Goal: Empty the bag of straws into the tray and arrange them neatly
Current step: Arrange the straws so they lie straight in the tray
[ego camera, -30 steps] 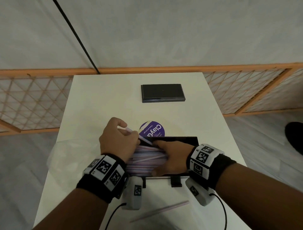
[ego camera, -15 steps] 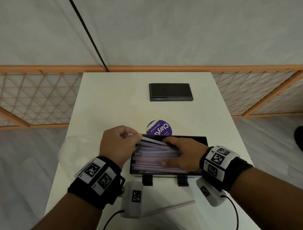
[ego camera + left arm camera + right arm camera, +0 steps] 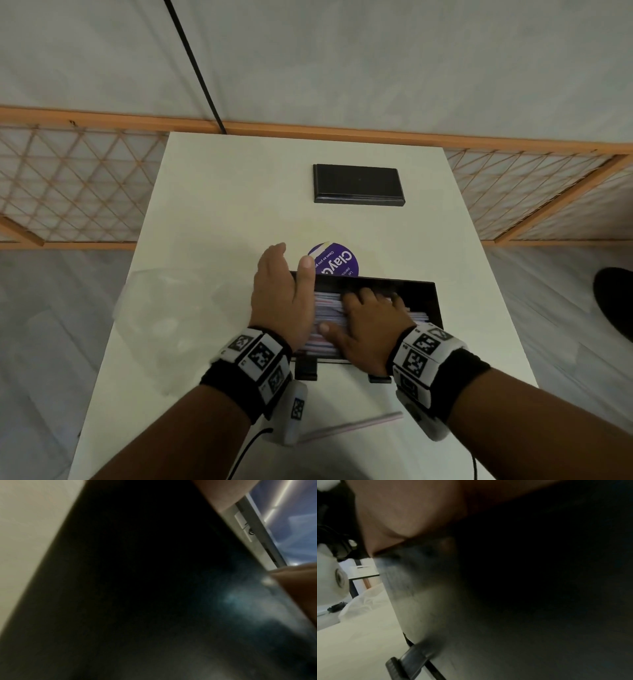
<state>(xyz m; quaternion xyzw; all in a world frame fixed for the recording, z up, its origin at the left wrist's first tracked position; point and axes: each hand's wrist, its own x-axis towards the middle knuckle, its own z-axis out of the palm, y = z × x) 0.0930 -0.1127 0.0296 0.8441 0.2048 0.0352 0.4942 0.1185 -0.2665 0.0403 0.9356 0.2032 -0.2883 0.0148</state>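
Observation:
A black tray (image 3: 435,301) stands near the front of the white table and holds a stack of pale pink and white straws (image 3: 328,310). My left hand (image 3: 289,270) is upright with straight fingers, its palm against the tray's left end and the straw ends. My right hand (image 3: 359,308) lies on top of the straws and presses them down, thumb toward me. One loose straw (image 3: 352,426) lies on the table in front of the tray. The clear bag (image 3: 154,318) lies flat to the left. Both wrist views are mostly filled by the dark tray wall (image 3: 137,588) (image 3: 522,588).
A black rectangular lid (image 3: 358,185) lies at the back of the table (image 3: 222,205). A purple round sticker (image 3: 339,262) sits just behind the tray. An orange lattice rail (image 3: 68,192) runs behind and beside the table. A dark shape (image 3: 615,301) is on the floor at right.
My left hand let go of the straws it pinched, straightened its fingers and now stands flat against the tray's left end. My right hand stayed on the straws.

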